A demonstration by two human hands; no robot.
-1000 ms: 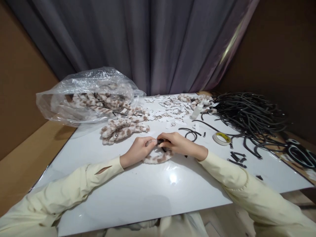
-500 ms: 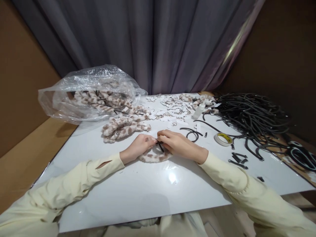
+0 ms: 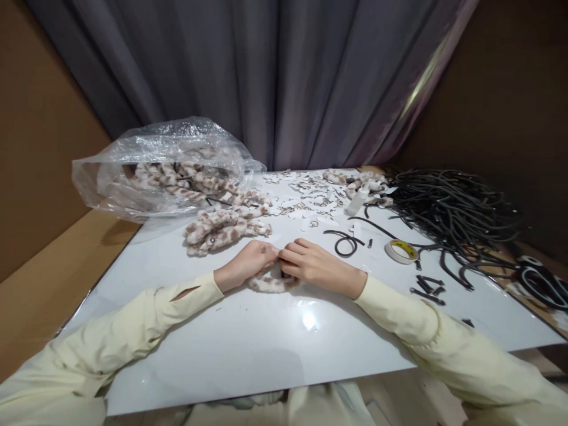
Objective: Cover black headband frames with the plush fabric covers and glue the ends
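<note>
A loop of spotted white-and-brown plush strap (image 3: 273, 285) lies on the white table in front of me, curving between my hands. My left hand (image 3: 252, 261) is closed on its left end, fingertips pinched together. From the other side my right hand (image 3: 310, 266) is closed over the right end, fingers bent down. The fingertips of both hands meet at the top of the loop. A short dark piece of cord shows just under my right fingers; most of it is hidden. Finished-looking plush straps (image 3: 222, 231) lie in a bundle beyond my left hand.
A clear plastic bag (image 3: 106, 183) of plush straps stands back left. Small metal hooks and white tags (image 3: 302, 204) are scattered behind. To the right are a small bottle (image 3: 357, 201), tape roll (image 3: 402, 251), black cord heap (image 3: 457, 207), short cord pieces (image 3: 428, 287) and scissors (image 3: 541, 281).
My right hand has shifted slightly left and its fingers have come down over the dark cord piece, which now shows less. My left hand has barely moved.
</note>
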